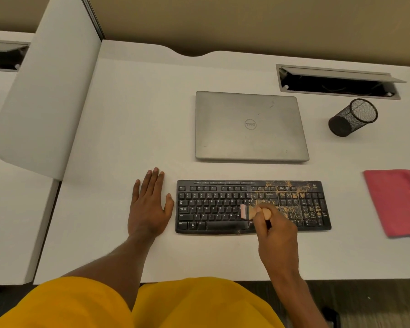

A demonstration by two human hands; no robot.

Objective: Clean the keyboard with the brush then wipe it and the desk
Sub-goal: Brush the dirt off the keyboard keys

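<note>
Head view: a black keyboard (213, 204) is seen lying flat near the front edge of a white desk (133, 114). Its right part is covered with tan crumbs (291, 209), while its left part looks mostly clean. A small brush (249, 212) with a wooden handle is gripped by the right hand (276, 229), the fingers curled round the handle, and its pale bristles are pressed on the keys near the middle of the keyboard. The left hand (149, 207) is laid flat on the desk just beside the keyboard's left end, fingers straight, with nothing held. A closed grey laptop (250, 126) is placed behind the keyboard. A folded red cloth (394, 201) is laid to the keyboard's right, apart from it. A black mesh cup (352, 118) is stood right of the laptop, below an open cable tray (339, 82).
</note>
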